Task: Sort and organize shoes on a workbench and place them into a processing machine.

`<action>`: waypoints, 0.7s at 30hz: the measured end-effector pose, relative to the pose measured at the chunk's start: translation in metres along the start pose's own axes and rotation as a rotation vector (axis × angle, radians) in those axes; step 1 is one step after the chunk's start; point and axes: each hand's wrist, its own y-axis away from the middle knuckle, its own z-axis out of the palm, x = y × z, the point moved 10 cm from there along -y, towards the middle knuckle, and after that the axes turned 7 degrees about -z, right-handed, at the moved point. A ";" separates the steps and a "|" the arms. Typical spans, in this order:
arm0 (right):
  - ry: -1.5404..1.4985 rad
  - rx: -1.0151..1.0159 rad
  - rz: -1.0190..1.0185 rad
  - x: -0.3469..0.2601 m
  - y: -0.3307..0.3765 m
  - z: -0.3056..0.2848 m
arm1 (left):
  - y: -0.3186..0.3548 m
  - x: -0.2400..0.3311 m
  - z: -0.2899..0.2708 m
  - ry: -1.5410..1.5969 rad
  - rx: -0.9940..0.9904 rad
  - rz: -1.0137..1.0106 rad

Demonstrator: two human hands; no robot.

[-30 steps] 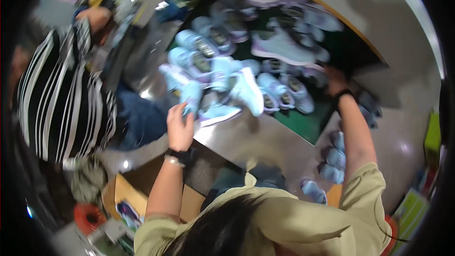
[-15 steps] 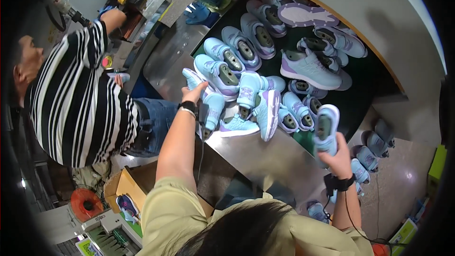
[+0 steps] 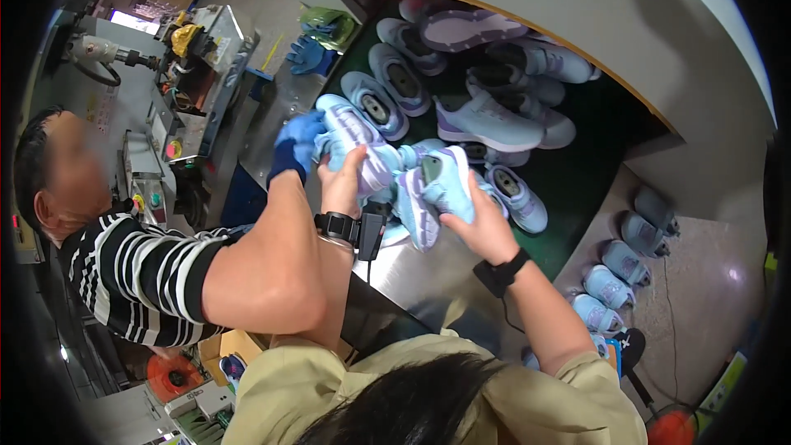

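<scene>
Workshop seen from above: a steel-topped bench (image 3: 428, 272) runs beside a dark green mat (image 3: 593, 173) heaped with small pale blue and lilac shoes.

Both of the person's hands are now drawn in close together over the steel bench. Half a second ago the right hand was out low to the right, lifting one shoe away from the others; it has since carried that shoe in to the middle.

The right hand (image 3: 482, 227), with a black band at the wrist, is closed around a light blue shoe (image 3: 441, 185) held on its side. The left hand (image 3: 342, 185), with a black watch at the wrist, is pressed against a lilac and blue shoe (image 3: 358, 148); whether its fingers close round that shoe cannot be made out. The two shoes touch.

A co-worker in a striped shirt (image 3: 140, 276) reaches across from the left, and their blue glove (image 3: 295, 144) now touches the same cluster of shoes.

Judging by this, shoes are being gathered and paired at the bench.

More shoes lie on the floor (image 3: 709, 272) to the right. A machine (image 3: 185, 74) stands at upper left.
</scene>
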 end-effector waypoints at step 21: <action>0.918 0.215 -0.384 -0.018 -0.072 -0.092 | 0.210 -0.106 -0.001 -0.681 -0.322 0.737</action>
